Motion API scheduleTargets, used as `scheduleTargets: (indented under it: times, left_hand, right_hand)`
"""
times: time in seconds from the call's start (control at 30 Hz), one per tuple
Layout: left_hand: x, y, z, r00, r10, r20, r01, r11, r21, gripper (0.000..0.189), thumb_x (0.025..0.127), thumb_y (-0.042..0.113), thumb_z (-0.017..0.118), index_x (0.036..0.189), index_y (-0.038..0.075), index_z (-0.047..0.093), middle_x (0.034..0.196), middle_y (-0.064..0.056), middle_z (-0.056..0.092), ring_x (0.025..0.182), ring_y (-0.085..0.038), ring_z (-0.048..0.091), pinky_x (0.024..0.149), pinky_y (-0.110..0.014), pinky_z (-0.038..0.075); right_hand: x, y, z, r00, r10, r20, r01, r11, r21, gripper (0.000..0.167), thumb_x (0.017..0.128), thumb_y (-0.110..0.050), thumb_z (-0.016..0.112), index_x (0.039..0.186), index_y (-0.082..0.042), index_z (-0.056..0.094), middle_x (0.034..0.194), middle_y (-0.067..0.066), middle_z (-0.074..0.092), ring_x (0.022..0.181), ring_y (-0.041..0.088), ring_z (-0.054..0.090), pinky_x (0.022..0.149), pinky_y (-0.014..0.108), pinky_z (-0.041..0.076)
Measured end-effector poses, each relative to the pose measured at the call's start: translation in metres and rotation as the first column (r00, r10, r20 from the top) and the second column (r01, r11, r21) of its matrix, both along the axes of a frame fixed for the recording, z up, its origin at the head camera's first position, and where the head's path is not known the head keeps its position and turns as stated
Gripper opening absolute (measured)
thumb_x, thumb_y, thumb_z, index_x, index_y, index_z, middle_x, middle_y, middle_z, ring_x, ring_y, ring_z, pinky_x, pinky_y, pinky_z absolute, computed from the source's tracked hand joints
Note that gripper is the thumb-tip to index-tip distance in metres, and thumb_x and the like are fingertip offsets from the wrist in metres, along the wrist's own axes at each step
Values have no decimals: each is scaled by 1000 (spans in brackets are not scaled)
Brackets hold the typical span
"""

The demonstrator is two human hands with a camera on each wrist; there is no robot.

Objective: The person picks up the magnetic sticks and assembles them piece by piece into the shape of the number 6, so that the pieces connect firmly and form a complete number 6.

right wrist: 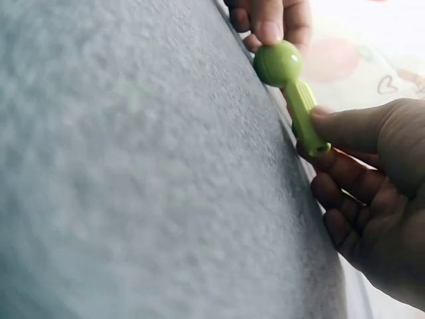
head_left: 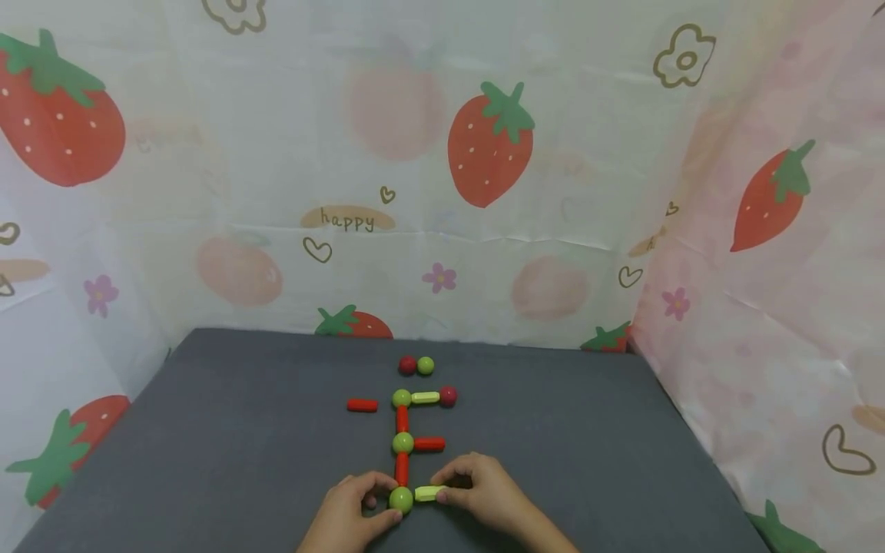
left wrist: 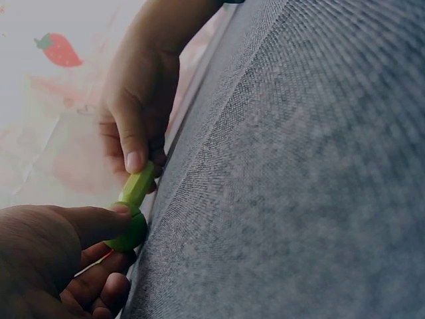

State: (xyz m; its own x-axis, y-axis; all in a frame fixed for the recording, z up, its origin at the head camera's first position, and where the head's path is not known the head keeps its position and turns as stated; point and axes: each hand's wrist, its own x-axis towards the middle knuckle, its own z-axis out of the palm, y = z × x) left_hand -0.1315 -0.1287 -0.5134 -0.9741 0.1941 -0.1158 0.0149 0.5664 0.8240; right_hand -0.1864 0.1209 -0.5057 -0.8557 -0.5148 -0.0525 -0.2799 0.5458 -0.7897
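Observation:
My left hand (head_left: pixel 349 513) pinches the nearest green ball (head_left: pixel 401 501) between thumb and fingers. From the other side, my right hand (head_left: pixel 492 495) pinches a yellow-green rod (head_left: pixel 426 494), its end pointing at that ball. In the right wrist view the rod (right wrist: pixel 304 116) lies right up against the ball (right wrist: pixel 279 63). A red rod (head_left: pixel 402 468) runs from this ball to a middle green ball (head_left: pixel 403 443), which has another red rod (head_left: pixel 430 444) on its right. Farther up, a red rod (head_left: pixel 402 419) leads to a third green ball (head_left: pixel 402 398).
From the far green ball a yellow-green rod (head_left: pixel 425 397) reaches right to a dark red ball (head_left: pixel 449 396). A loose red rod (head_left: pixel 362 405) lies to the left. Behind sit another dark red ball (head_left: pixel 408 365) and green ball (head_left: pixel 425 365). Strawberry-print cloth (head_left: pixel 415 292) borders the grey table (head_left: pixel 228 445).

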Motion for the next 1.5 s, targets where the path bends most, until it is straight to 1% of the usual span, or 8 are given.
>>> scheduleTargets:
  times: [0.3,0.6,0.83,0.93,1.13,1.27,1.37,1.5]
  left_hand:
    - [0,-1,2,1000,13,2,-13,1000,-17,35,76,41,81,105,25,69,91,5,62,78,-14,50,66,-31,41]
    - [2,0,0,1000,13,-24,-14,1000,-22,35,76,42,81,105,25,69,91,6,63,77,-13,50,65,-30,41]
    - [0,-1,-1,1000,15,9,-14,1000,-20,36,76,43,81,106,25,69,92,6,62,78,-14,51,65,-31,41]
    - [-2,-2,2,1000,-7,30,8,1000,-17,33,78,42,79,105,26,69,93,5,63,78,-14,52,65,-32,42]
    - [-11,-3,13,996,-82,43,83,996,-17,25,83,46,73,99,27,69,88,7,65,73,-13,54,61,-29,43]
    - [-23,-5,27,995,-92,-39,88,992,-89,16,87,44,70,93,28,69,78,10,64,67,-10,56,55,-27,44]
    - [-36,-5,38,990,-88,-110,72,987,-147,10,88,37,71,92,28,70,78,12,64,66,-9,55,54,-26,44]
    - [-55,-3,48,982,-96,-165,69,984,-163,12,88,30,72,99,24,70,85,12,65,68,-10,55,53,-27,45]
  right_hand:
    - [1,-4,-1,1000,-13,13,13,1000,24,12,81,-37,78,92,-34,76,91,-16,67,85,5,56,75,23,44]
    - [1,-3,-2,999,32,21,-32,999,12,15,79,-35,80,93,-32,75,90,-15,68,87,7,54,77,25,42]
    - [0,-3,-2,999,36,27,-36,999,-2,15,78,-34,80,93,-32,76,90,-15,68,88,6,54,78,25,42]
    - [-2,-2,-5,999,38,15,-38,999,10,15,78,-35,80,93,-34,76,90,-16,68,88,5,54,79,24,41]
    - [-1,-1,-4,1000,31,5,-31,999,11,15,78,-36,80,92,-34,76,90,-16,68,90,6,53,80,25,41]
    - [-1,0,-3,999,44,-11,-44,999,-5,15,78,-36,80,93,-33,76,90,-16,68,90,6,54,79,24,41]
    - [-1,1,-4,999,48,-16,-48,999,-5,16,79,-36,79,94,-32,76,89,-16,68,90,5,54,79,24,41]
    - [-2,2,-6,998,59,-24,-59,998,-7,16,79,-35,79,94,-32,76,89,-16,69,89,4,54,80,24,42]
